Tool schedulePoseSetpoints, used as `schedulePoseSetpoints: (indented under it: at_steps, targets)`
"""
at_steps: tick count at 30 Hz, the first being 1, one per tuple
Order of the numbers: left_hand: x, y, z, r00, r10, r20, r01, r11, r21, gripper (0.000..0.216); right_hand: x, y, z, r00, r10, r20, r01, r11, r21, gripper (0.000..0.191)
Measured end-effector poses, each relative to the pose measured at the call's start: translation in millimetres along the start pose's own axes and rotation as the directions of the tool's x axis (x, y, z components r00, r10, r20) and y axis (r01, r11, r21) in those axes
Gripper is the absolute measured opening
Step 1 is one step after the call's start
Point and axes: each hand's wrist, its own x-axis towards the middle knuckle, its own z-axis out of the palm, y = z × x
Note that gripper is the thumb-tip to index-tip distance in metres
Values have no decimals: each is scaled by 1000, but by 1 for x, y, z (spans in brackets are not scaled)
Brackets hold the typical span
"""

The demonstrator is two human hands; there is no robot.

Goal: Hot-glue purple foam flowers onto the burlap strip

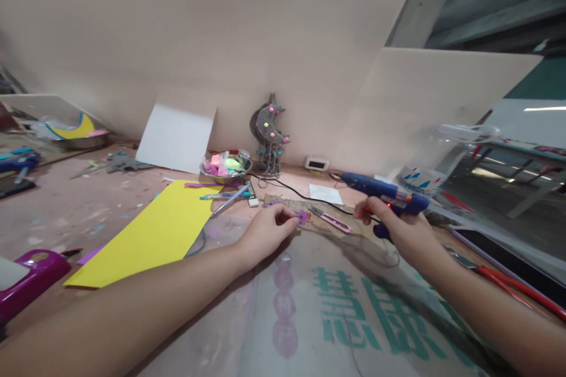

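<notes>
My left hand (273,230) pinches a small purple piece (302,217) between thumb and fingertips, just above the plastic-covered table; its exact shape is too small to tell. On the right, my right hand (398,221) is wrapped round a blue hot glue gun (384,191), whose nozzle points up and to the left, apart from the purple piece. A small red light glows on the gun. Between the hands lies a pink utility knife (331,221). A yellow sheet (150,235) lies beside my left forearm, with pens (230,200) across its far end.
At the back stand a grey moon-shaped ornament (267,126), a bowl of colourful clay (225,165) and a small white clock (316,163). Red-handled scissors (499,280) and a dark tablet (513,259) lie at right. A magenta tool (35,277) sits at left. The gun's black cord (300,193) crosses behind.
</notes>
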Motion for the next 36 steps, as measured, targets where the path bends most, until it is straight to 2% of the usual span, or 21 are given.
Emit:
schedulePoseSetpoints:
  at_steps: [2,4,7,9,11,15,17,20,22,26,28,30,32,34,36]
  targets:
    - [-1,0,0,1000,-11,6,11,1000,-2,17,14,-1,-9,998,4,58,-8,998,65,43]
    - [-1,0,1,1000,-7,10,7,1000,3,17,31,2,-16,992,4,129,-7,1000,24,46]
    - [-1,1,1,1000,6,11,-6,1000,23,17,59,15,-18,991,31,134,-16,994,-110,43]
    - [-1,2,2,1000,4,14,-5,1000,28,17,76,29,-14,985,159,60,-133,942,-308,49]
    - [-1,2,2,1000,1,20,-1,1000,24,17,88,45,-6,976,202,79,-152,898,-412,47]
    - [0,1,2,1000,-20,15,19,1000,12,19,101,77,15,966,236,104,-168,882,-440,44]
    - [2,0,0,999,-36,-37,36,999,-13,21,104,89,22,962,251,108,-176,870,-460,45]
    - [5,-1,-2,989,-47,-139,39,997,-62,23,107,100,24,959,253,129,-161,858,-487,47]
    - [6,-2,-4,985,-51,-162,38,996,-81,22,105,102,19,959,238,154,-132,856,-500,47]
    - [5,-2,-3,987,-48,-151,37,996,-75,23,85,96,0,963,183,197,-55,851,-523,50]
    - [4,-2,-2,990,-39,-138,29,997,-70,24,69,87,-9,964,151,218,7,807,-590,50]
    - [3,-2,-1,991,-34,-129,25,997,-73,23,54,73,-14,972,56,228,103,771,-629,43]
    - [4,-3,-1,992,-33,-124,21,995,-96,23,41,54,-13,969,-115,216,227,752,-618,36]
    - [5,-5,0,992,-22,-125,6,991,-133,23,31,31,-4,943,-258,209,332,746,-577,33]
    - [6,-7,1,992,-21,-124,-1,984,-178,23,22,10,10,927,-255,276,363,801,-477,30]
